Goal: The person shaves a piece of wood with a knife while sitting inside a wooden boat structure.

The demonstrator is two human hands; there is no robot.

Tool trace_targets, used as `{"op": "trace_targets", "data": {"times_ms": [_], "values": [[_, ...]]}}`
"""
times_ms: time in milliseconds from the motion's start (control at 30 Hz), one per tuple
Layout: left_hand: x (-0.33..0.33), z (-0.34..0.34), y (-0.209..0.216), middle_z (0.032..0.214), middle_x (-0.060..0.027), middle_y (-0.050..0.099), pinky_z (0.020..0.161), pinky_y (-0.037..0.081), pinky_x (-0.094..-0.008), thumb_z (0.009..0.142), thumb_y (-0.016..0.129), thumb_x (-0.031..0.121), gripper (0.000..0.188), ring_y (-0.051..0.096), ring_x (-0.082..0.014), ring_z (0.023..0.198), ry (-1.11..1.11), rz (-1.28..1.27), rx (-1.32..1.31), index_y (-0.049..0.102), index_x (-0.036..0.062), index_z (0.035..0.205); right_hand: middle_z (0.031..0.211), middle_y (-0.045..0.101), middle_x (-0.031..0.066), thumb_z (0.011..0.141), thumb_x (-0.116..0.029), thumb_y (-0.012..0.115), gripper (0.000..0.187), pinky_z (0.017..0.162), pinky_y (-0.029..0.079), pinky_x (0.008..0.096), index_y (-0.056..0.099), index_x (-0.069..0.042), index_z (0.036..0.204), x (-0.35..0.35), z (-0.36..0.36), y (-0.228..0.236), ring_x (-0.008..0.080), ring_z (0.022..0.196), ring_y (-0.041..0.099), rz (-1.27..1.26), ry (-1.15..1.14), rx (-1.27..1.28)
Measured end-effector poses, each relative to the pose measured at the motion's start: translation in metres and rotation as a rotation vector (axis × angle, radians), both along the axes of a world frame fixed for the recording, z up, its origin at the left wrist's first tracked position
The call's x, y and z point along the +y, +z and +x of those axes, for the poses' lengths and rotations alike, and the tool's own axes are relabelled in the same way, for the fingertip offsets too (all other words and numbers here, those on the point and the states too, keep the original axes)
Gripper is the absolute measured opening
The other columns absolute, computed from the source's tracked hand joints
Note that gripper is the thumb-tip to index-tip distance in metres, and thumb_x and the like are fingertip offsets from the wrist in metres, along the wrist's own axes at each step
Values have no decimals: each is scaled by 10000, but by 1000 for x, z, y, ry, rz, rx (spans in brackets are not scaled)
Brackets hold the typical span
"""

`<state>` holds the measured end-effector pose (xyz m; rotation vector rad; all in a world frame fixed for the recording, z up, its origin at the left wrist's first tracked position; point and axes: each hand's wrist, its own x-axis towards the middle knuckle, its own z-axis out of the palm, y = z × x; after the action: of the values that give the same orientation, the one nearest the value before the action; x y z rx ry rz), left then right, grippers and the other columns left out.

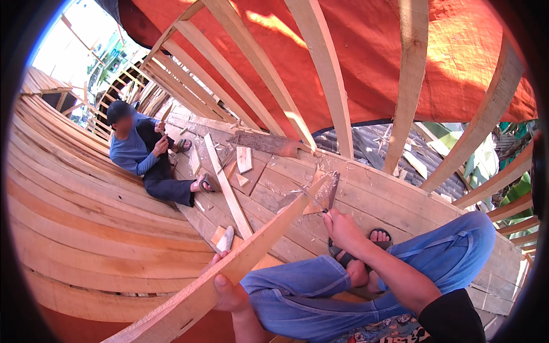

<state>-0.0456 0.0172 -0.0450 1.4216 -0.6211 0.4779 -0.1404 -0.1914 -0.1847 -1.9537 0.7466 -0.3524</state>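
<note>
A long wooden plank (240, 257) lies slantwise before me, from the lower left up toward the middle. My left hand (229, 288) is wrapped round its lower part, thumb on the near side. My right hand (345, 228) is closed on a knife (312, 197) with a thin dark blade. The blade crosses the plank near its far end and seems to touch it. Just beyond that end are a dark curved tool (334, 188) and a flat wood piece (315, 207) on the floorboards.
A co-worker (134, 143) sits at the left, holding a piece of wood. A narrow batten (226, 183), short offcuts (244, 160), a pale stone-like block (225, 240) and shavings lie on the floorboards (286, 177). Curved ribs (329, 68) rise before an orange tarp (366, 63); planking (103, 223) curves up at left.
</note>
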Motion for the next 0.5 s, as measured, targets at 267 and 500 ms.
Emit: {"op": "trace_targets", "data": {"times_ms": [267,500], "values": [[12,2,-11,968,-186,604,848,532,-407,906,562,389,484,628,-273,895,20,-111,93,533,-72,1053,700,592,283,954,-258,494,302,615,463,529,509,31,870,10,12,-1,471,675,593,-24,25,1],[22,-1,-18,969,-144,591,846,527,-411,888,580,463,525,612,-247,902,-9,-80,55,529,-28,1067,698,596,274,952,-263,498,307,610,466,521,516,33,874,6,11,3,469,674,592,16,69,53]]}}
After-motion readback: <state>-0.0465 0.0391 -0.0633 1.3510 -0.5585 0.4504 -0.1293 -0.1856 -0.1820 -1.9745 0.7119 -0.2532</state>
